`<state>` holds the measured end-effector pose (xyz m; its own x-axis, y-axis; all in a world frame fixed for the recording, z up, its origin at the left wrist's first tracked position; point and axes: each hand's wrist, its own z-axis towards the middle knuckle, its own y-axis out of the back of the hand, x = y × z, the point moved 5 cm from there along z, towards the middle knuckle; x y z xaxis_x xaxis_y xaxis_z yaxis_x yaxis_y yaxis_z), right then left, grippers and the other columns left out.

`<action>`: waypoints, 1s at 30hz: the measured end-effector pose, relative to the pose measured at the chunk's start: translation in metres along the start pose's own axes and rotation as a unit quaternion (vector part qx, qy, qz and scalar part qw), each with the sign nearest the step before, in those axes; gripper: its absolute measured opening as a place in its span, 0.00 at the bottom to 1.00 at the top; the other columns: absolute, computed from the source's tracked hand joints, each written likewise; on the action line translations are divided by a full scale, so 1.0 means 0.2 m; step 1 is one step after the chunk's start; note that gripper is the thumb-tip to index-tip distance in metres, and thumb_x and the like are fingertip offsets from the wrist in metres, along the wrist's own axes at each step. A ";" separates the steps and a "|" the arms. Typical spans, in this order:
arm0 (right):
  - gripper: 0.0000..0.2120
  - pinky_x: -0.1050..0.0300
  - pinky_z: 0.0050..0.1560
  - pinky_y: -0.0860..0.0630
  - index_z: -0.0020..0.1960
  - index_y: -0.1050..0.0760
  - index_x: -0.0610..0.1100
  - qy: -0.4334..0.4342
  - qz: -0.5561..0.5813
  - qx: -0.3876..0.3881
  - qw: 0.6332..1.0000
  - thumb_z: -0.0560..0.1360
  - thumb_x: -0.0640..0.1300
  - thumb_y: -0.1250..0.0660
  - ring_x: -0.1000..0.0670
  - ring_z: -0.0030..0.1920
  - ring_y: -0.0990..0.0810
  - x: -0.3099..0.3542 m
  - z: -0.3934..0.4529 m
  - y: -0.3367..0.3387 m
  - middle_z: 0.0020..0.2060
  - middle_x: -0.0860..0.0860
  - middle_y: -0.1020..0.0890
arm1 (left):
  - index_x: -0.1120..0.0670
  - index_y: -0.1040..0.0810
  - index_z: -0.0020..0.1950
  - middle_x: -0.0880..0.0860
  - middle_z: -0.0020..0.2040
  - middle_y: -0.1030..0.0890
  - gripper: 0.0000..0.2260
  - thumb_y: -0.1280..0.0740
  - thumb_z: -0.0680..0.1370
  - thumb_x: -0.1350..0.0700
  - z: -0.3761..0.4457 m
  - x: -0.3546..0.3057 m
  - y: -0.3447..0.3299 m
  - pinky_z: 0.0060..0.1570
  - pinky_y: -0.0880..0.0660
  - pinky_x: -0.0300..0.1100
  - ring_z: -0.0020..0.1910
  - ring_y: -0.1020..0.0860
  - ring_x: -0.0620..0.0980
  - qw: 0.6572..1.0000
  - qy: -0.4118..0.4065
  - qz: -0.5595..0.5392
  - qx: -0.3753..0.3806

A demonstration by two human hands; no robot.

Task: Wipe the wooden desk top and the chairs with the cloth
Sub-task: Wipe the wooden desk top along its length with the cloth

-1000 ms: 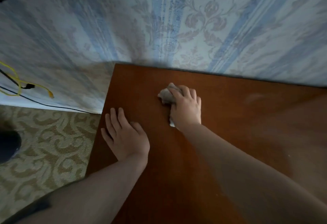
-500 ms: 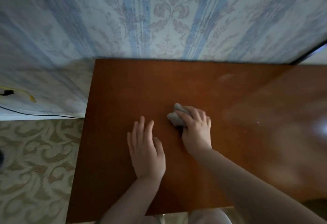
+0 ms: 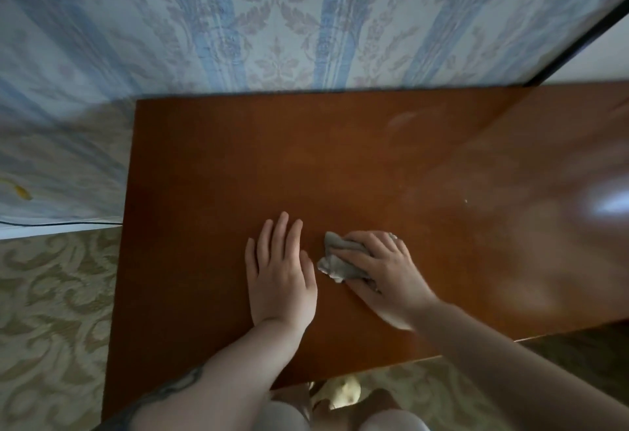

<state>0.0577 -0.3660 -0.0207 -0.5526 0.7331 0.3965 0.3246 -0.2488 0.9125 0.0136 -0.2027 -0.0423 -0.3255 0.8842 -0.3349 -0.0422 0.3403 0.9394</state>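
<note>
The right hand (image 3: 384,270) presses a crumpled grey cloth (image 3: 337,262), apparently soft fabric, onto the glossy reddish-brown wooden desk top (image 3: 221,165); the left hand (image 3: 277,277) lies flat beside it, fingers straight.

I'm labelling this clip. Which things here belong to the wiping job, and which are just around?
Part of the job:
- cloth, gripped by the right hand
- wooden desk top
- left hand, flat on the desk

Just around:
- patterned carpet
- wallpapered wall
- black cable

Dim room, glare on desk top (image 3: 606,206) at right, edges perhaps motion-blurred
</note>
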 end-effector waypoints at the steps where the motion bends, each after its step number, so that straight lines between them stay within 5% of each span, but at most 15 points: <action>1: 0.20 0.48 0.64 0.36 0.67 0.28 0.57 0.028 -0.032 0.012 0.999 0.75 0.54 0.41 0.50 0.65 0.34 -0.06 -0.02 0.03 0.64 0.55 0.29 | 0.47 0.34 0.73 0.48 0.75 0.36 0.23 0.53 0.79 0.48 0.00 0.00 0.00 0.74 0.46 0.53 0.76 0.42 0.51 1.000 0.001 0.003 -0.001; 3: 0.20 0.43 0.60 0.30 0.64 0.25 0.53 -0.033 -0.050 -0.045 0.997 0.73 0.50 0.37 0.46 0.62 0.31 -0.22 -0.06 0.09 0.62 0.50 0.27 | 0.47 0.34 0.72 0.48 0.75 0.35 0.22 0.52 0.80 0.49 0.01 0.00 0.00 0.74 0.46 0.53 0.76 0.41 0.51 1.000 0.004 0.010 -0.002; 5: 0.22 0.38 0.54 0.27 0.62 0.22 0.48 -0.183 -0.028 -0.147 0.972 0.68 0.40 0.29 0.43 0.58 0.30 -0.28 -0.15 0.07 0.59 0.46 0.25 | 0.47 0.34 0.72 0.48 0.75 0.35 0.22 0.52 0.80 0.49 0.01 0.00 0.00 0.74 0.47 0.53 0.76 0.42 0.51 1.000 0.004 0.015 -0.001; 7: 0.26 0.41 0.51 0.27 0.61 0.22 0.46 -0.299 -0.007 -0.211 0.930 0.64 0.35 0.26 0.42 0.55 0.30 -0.15 -0.23 -0.02 0.56 0.45 0.25 | 0.47 0.34 0.73 0.48 0.75 0.36 0.22 0.52 0.80 0.49 0.01 0.00 0.00 0.74 0.47 0.53 0.76 0.42 0.50 1.000 0.006 0.015 -0.003; 9: 0.27 0.43 0.49 0.28 0.60 0.22 0.47 -0.326 0.015 -0.247 0.912 0.62 0.35 0.25 0.44 0.54 0.31 0.06 -0.26 -0.12 0.55 0.45 0.25 | 0.47 0.34 0.73 0.47 0.75 0.36 0.21 0.51 0.80 0.49 0.00 0.00 0.00 0.74 0.49 0.52 0.76 0.44 0.49 1.000 0.010 -0.004 -0.008; 13: 0.24 0.49 0.48 0.24 0.63 0.24 0.51 -0.188 0.046 -0.203 0.960 0.67 0.43 0.33 0.48 0.55 0.30 0.41 -0.23 -0.22 0.57 0.49 0.27 | 0.48 0.29 0.70 0.48 0.74 0.33 0.19 0.41 0.80 0.58 0.00 0.02 0.02 0.75 0.49 0.50 0.75 0.42 0.49 0.996 0.010 -0.081 -0.033; 17: 0.28 0.47 0.55 0.27 0.65 0.27 0.53 0.003 -0.042 -0.101 0.994 0.66 0.43 0.28 0.47 0.59 0.31 0.13 -0.24 -0.12 0.60 0.50 0.28 | 0.48 0.30 0.71 0.46 0.75 0.35 0.20 0.41 0.80 0.59 0.00 0.04 0.03 0.75 0.55 0.45 0.76 0.45 0.46 0.993 0.007 -0.116 -0.032; 19: 0.27 0.42 0.53 0.26 0.63 0.24 0.48 -0.116 -0.009 -0.178 0.977 0.64 0.38 0.28 0.44 0.58 0.31 -0.04 -0.31 -0.07 0.59 0.46 0.26 | 0.48 0.30 0.71 0.46 0.75 0.36 0.20 0.41 0.80 0.60 0.00 0.05 0.03 0.75 0.57 0.44 0.76 0.46 0.44 0.990 0.002 -0.140 -0.032; 22: 0.28 0.44 0.51 0.29 0.60 0.23 0.48 -0.357 0.053 -0.276 0.891 0.61 0.34 0.27 0.45 0.56 0.32 0.10 -0.41 -0.18 0.56 0.46 0.25 | 0.48 0.31 0.72 0.47 0.76 0.36 0.20 0.42 0.79 0.57 0.00 0.05 0.03 0.75 0.58 0.45 0.77 0.46 0.45 0.985 -0.012 -0.171 -0.022; 24: 0.30 0.47 0.48 0.28 0.61 0.24 0.50 -0.292 0.060 -0.260 0.919 0.59 0.37 0.26 0.46 0.55 0.31 0.37 -0.36 -0.26 0.56 0.48 0.27 | 0.49 0.32 0.73 0.48 0.76 0.37 0.22 0.44 0.78 0.54 0.00 0.04 0.04 0.75 0.57 0.46 0.76 0.46 0.46 0.982 -0.017 -0.186 -0.012; 26: 0.28 0.50 0.48 0.25 0.62 0.27 0.51 -0.138 0.044 -0.210 0.967 0.62 0.42 0.27 0.46 0.55 0.28 0.54 -0.30 -0.29 0.57 0.49 0.28 | 0.48 0.34 0.74 0.48 0.77 0.39 0.24 0.45 0.77 0.51 0.00 0.05 0.05 0.74 0.58 0.46 0.77 0.47 0.46 0.981 -0.022 -0.192 0.004; 28: 0.25 0.51 0.50 0.23 0.62 0.27 0.51 0.002 -0.007 -0.152 0.988 0.65 0.44 0.29 0.47 0.55 0.26 0.49 -0.25 -0.24 0.58 0.50 0.27 | 0.48 0.37 0.75 0.47 0.78 0.42 0.24 0.46 0.78 0.50 0.00 0.06 0.05 0.75 0.59 0.46 0.77 0.49 0.45 0.980 -0.031 -0.193 0.022; 30: 0.23 0.49 0.48 0.24 0.61 0.24 0.50 0.017 -0.056 -0.160 0.985 0.66 0.42 0.31 0.45 0.54 0.25 0.29 -0.25 -0.18 0.57 0.48 0.24 | 0.48 0.38 0.76 0.48 0.78 0.44 0.22 0.44 0.81 0.53 -0.02 0.06 0.03 0.76 0.58 0.47 0.78 0.51 0.46 0.985 -0.022 -0.168 0.021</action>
<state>-0.0241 -0.3468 -0.0253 -0.5985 0.7470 0.2896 0.0052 -0.3578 0.9338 0.0052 -0.1911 -0.0399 -0.2592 0.7320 -0.6301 -0.1005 0.6284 0.7714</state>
